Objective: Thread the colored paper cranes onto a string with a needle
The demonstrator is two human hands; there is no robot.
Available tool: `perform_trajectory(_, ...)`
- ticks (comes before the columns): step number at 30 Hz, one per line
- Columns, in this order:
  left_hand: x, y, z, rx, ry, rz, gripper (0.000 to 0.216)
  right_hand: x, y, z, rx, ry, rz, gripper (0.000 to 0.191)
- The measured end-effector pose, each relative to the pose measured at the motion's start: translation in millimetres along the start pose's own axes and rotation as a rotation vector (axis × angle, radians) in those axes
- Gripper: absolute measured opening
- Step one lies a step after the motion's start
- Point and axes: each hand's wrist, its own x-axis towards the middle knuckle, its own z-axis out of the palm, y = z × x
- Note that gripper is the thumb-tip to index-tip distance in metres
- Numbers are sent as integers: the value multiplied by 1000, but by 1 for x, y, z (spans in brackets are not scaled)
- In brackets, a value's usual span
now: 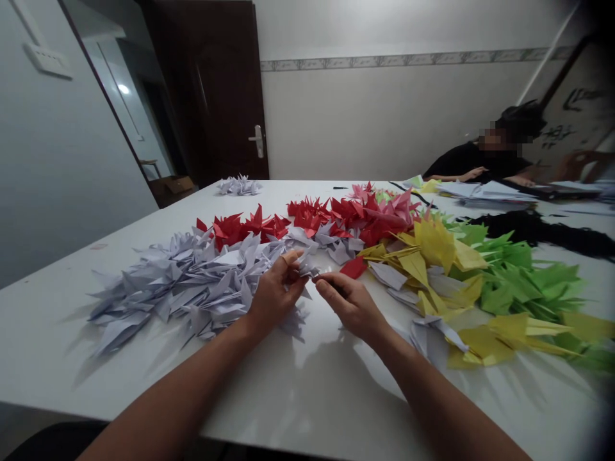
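Observation:
My left hand (278, 286) is closed on a small white folded-paper piece (305, 267), its thumb and fingers pinched together. Close beside it, my right hand (350, 301) has thumb and forefinger pinched near the same piece; whatever sits between those fingertips is too small to make out. To the left spreads a large pile of white folded-paper pieces (192, 282), shaped like pointed cranes. Red paper pieces (331, 216) lie behind my hands. Yellow paper pieces (432, 262) and green ones (528, 275) lie to the right, with a few white ones among the yellow.
The white table (57, 307) fills the foreground. A small white paper pile (239, 185) stands at its far left. Another person (480, 157) leans over the far right side near stacked papers (485, 191) and a bundle of black strands (538, 228). A dark door (211, 89) stands behind.

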Motion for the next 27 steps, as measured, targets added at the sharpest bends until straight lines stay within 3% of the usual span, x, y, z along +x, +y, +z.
perform_trajectory(7,-1,2,-3,82,-7,63,40,2,0,2,1,-74,-26,23)
perform_trajectory(18,-2,3,-2,82,-27,75,41,-1,-3,2,-133,-37,-61,19)
perform_trajectory(27,1,10,-6,220,-33,114,36,-3,0,2,-332,-33,-212,18)
